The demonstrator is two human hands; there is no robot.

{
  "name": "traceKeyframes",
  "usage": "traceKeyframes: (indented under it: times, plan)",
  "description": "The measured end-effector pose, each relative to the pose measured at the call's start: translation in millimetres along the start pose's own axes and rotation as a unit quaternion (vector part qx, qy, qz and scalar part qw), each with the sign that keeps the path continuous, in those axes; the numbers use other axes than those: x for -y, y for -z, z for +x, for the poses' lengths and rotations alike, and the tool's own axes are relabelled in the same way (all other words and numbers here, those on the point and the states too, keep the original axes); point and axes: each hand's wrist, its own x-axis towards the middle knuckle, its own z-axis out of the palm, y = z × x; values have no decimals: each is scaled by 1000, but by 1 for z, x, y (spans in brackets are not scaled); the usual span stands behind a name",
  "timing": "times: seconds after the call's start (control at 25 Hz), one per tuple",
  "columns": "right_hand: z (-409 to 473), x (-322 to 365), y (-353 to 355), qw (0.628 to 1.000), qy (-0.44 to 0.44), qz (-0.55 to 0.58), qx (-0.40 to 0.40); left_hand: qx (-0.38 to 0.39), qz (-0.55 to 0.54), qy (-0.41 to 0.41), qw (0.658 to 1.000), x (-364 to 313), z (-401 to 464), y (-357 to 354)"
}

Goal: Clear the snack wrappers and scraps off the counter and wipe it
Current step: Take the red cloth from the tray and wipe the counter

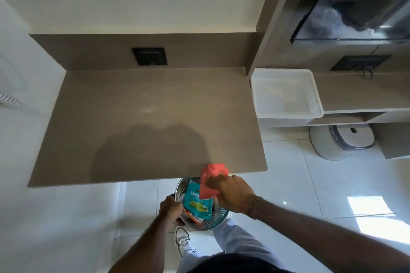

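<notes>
The brown counter [144, 117] lies in front of me with nothing on its top. Just below its front edge my left hand [169, 209] grips the rim of a round metal bin [219, 213]. Inside the bin lie a teal snack wrapper [197, 203] and an orange wrapper [195, 219]. My right hand [230, 193] holds a red cloth [211, 180] at the counter's front right edge, right above the bin.
A black wall socket [149, 56] sits in the backsplash. A white plastic tray [286, 93] stands on the lower shelf to the right. A white stool [339, 139] rests on the tiled floor. My shoe [183, 241] is below the bin.
</notes>
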Motion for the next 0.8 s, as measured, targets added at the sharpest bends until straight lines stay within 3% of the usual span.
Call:
traceKeyframes:
  times: [0.08, 0.16, 0.2, 0.28, 0.36, 0.48, 0.6, 0.64, 0.72, 0.8]
  plan:
    - [3, -9, 23, 987, -25, 103, -119, -5, -1, -10, 1000, 3, 2, 2]
    - [9, -34, 46, 951, -104, 116, -268, 0, -14, -9, 1000, 8, -1, 2]
    - [13, -47, 53, 938, -152, 99, -297, 3, -18, -5, 1000, 11, -3, 2]
    - [27, -63, 58, 947, -235, 69, -210, 4, -32, -1, 999, 16, -8, 2]
    - [38, -55, 47, 968, -235, 19, -84, 5, -34, -4, 999, 21, -10, 5]
    - [36, -12, 8, 990, -126, -30, -55, 10, -41, -1, 999, 25, -14, 8]
    - [22, 33, -17, 998, -20, 65, 13, 22, -45, -3, 999, 28, -21, 12]
    - [20, 41, -17, 990, -14, 138, 37, 22, -42, -5, 999, 28, -21, 14]
    - [20, 47, -5, 944, -88, 317, 23, 26, -50, -6, 998, 30, -23, 17]
    - [23, 38, 12, 854, -196, 480, -46, 27, -43, -11, 999, 34, -25, 22]
